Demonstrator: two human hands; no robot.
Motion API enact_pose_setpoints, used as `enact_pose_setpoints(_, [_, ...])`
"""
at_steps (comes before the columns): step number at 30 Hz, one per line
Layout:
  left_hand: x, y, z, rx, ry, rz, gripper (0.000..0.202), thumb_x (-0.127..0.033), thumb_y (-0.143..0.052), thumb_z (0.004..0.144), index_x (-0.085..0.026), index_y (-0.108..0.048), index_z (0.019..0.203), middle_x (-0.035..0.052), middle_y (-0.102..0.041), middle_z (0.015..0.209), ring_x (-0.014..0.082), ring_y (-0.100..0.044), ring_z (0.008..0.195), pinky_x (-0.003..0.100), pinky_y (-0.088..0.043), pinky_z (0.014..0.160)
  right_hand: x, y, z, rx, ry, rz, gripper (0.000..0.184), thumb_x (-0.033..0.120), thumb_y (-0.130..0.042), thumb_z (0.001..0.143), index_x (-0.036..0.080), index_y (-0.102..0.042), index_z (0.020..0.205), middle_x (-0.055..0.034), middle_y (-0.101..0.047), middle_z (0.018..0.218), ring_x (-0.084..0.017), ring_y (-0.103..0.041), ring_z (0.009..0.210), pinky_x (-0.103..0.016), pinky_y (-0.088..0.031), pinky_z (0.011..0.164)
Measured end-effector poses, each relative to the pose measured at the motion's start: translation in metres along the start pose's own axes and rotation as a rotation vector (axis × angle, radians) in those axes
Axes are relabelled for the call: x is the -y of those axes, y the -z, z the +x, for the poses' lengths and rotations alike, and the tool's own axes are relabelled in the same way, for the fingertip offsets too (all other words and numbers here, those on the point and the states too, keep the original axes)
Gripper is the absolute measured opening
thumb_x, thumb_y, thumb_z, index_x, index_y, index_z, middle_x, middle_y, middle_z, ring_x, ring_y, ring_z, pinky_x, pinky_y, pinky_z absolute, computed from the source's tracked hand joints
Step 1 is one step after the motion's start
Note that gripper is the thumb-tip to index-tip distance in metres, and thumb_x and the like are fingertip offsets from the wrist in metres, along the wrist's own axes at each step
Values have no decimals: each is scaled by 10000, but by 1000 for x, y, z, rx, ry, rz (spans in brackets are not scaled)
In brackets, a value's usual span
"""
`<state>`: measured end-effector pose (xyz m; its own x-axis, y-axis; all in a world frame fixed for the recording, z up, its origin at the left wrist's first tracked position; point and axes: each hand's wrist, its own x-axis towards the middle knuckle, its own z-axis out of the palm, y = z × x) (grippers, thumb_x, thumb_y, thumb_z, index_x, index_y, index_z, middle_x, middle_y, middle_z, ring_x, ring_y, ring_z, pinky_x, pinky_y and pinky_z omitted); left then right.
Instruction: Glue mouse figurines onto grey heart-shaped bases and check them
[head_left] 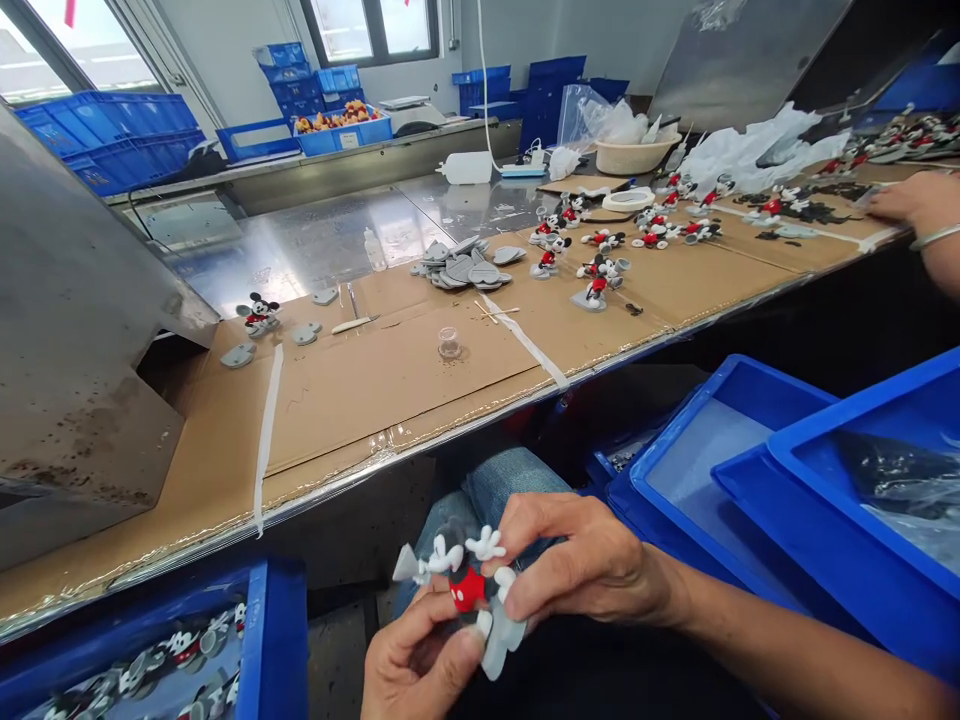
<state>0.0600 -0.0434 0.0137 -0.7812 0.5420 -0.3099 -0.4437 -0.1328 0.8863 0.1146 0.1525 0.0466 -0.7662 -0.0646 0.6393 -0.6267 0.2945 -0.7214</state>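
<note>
A mouse figurine [469, 588] with red shorts and white gloves is held over my lap, between both hands. My left hand [424, 650] grips its lower part from below, thumb near a white shoe. With thumb and fingers closed, my right hand [581, 560] pinches the figurine's right side, by a shoe and a white glove. A grey base piece [506, 635] shows under the figurine's feet, partly covered by my fingers. In front of me, a small clear cup [449, 344] and several cotton swabs [496, 312] lie on the cardboard-covered bench [360, 400].
A pile of grey bases [465, 268] lies mid-bench, with several figurines [596, 285] to its right. Blue crates [720, 430] stand at my right. Another blue crate [259, 640] at lower left holds figurines. A co-worker's hand [911, 205] rests at the right.
</note>
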Motion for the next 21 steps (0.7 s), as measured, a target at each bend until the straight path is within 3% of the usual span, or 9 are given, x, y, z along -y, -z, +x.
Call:
enact_pose_setpoints(1, [3, 1, 1, -46, 17, -6, 333, -447, -912, 510, -189, -787, 680, 65, -730, 785, 187, -700, 756, 192, -567, 689, -1, -3, -1, -20, -33, 60, 94, 199, -716, 846, 150, -764, 910, -86, -686, 911, -149, -661, 843, -254, -539, 776])
enact_pose_setpoints(3, [11, 1, 2, -186, -6, -31, 346, -430, -939, 452, -198, -779, 654, 50, -753, 757, 151, -699, 705, 152, -558, 659, -2, -13, -6, -109, -183, 180, 278, 203, -773, 792, 205, -731, 1067, -68, -706, 1008, -158, -667, 934, -262, -531, 853])
enact_pose_setpoints(6, [25, -1, 3, -401, -82, -90, 392, -425, -955, 396, -227, -784, 688, 24, -773, 734, 121, -715, 719, 124, -534, 779, 2, -30, -12, -208, -531, 295, 658, 260, -874, 660, 259, -614, 1264, -48, -697, 1141, -178, -647, 1051, -289, -499, 960])
enact_pose_setpoints(8, [31, -4, 1, -469, -100, -106, 418, -392, -968, 359, -229, -783, 696, 13, -773, 720, 127, -729, 736, 119, -518, 820, 6, -37, -13, -215, -686, 331, 718, 272, -904, 603, 230, -611, 1257, -46, -691, 1126, -182, -656, 1015, -287, -513, 942])
enact_pose_setpoints(16, [33, -8, -6, -594, -155, -45, 420, -400, -969, 314, -201, -754, 615, -8, -738, 605, 115, -696, 561, 101, -556, 609, 28, -38, -9, -205, -814, 419, 613, 100, -815, 644, 156, -620, 1222, -53, -653, 1119, -172, -657, 1004, -276, -521, 941])
enact_pose_setpoints(21, [28, -13, -12, -567, -232, -9, 348, -360, -951, 455, -267, -774, 740, -68, -758, 683, 80, -705, 672, 70, -533, 710, 27, -40, -9, -212, -817, 401, 590, 80, -779, 615, 141, -626, 1181, -49, -660, 1065, -177, -667, 958, -295, -532, 926])
